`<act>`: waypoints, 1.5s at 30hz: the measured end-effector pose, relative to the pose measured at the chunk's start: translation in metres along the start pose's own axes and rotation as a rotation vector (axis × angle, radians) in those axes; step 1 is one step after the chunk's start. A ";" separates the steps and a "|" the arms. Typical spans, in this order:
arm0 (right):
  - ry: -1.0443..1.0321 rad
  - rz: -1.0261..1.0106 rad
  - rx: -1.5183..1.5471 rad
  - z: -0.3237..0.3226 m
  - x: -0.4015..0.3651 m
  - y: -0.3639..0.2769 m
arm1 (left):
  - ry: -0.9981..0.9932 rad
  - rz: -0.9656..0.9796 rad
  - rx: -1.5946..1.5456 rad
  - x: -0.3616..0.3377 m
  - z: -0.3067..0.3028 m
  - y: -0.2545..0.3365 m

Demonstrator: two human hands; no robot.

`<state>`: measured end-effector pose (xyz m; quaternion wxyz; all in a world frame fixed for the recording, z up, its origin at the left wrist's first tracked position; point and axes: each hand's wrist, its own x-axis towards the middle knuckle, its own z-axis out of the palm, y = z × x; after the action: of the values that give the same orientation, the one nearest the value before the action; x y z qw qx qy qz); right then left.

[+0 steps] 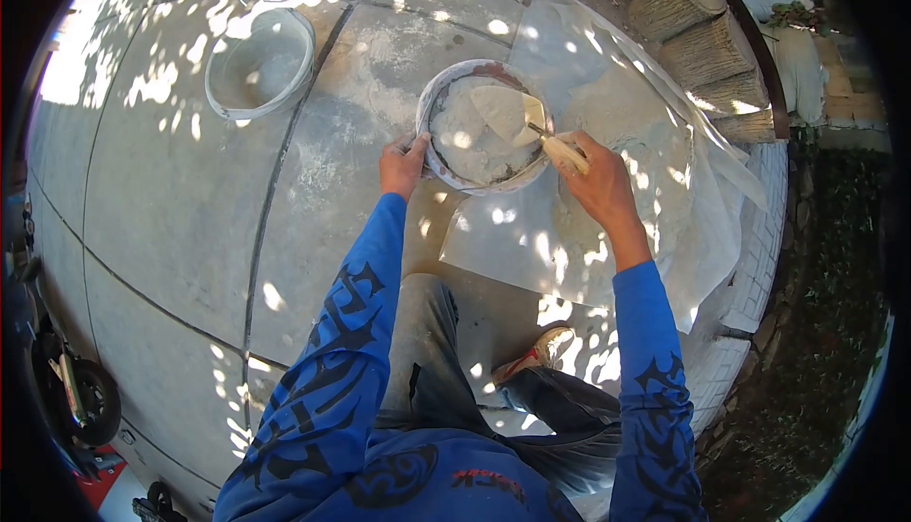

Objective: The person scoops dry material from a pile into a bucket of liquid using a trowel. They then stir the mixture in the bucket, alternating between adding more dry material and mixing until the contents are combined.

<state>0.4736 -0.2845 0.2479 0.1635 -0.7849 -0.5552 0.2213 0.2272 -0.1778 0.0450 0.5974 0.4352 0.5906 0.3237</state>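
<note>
A round basin (424,104) with a pale, dusty rim stands in front of me, holding grey powdery material (474,147). My left hand (403,166) grips the basin's rim at its left side, fingers closed on the edge. In my right hand (596,178) is the wooden handle of a trowel (501,112), my fingers wrapped round it. The trowel's pointed blade lies over the material inside the basin, pointing left. Under the basin's right side spreads a translucent plastic sheet (593,114).
Another round basin (261,66) stands on the concrete at the upper left. Log-like blocks (697,33) line the upper right, beside a dark curved edge. A wheeled object (93,399) is at the lower left. Planted ground (826,332) lies at the right.
</note>
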 end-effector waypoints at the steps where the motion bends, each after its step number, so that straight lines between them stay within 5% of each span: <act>1: 0.002 -0.004 -0.064 -0.004 -0.001 0.000 | 0.000 0.000 -0.003 0.001 -0.001 0.000; 5: -0.040 0.034 -0.196 -0.026 -0.004 0.007 | -0.006 -0.016 -0.011 0.000 0.002 0.001; 16: 0.212 -0.407 -0.474 -0.022 -0.023 0.031 | -0.051 0.006 0.020 0.009 -0.004 -0.012; 25: 0.338 -0.430 -0.369 0.017 -0.024 0.055 | -0.027 -0.115 0.070 0.001 -0.001 0.007; 28: 0.221 -0.439 -0.436 0.021 -0.026 0.059 | -0.028 -0.119 0.028 -0.004 -0.001 0.008; 30: 0.385 -0.426 -0.346 0.016 -0.021 0.059 | -0.011 -0.124 0.053 -0.008 0.002 0.013; 45: 0.072 -0.339 -0.419 -0.015 0.008 0.006 | 0.153 -0.215 0.151 -0.028 0.014 0.027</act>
<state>0.4889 -0.2788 0.2562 0.0520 -0.7047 -0.7063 0.0433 0.2418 -0.1941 0.0799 0.5475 0.3871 0.7004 0.2448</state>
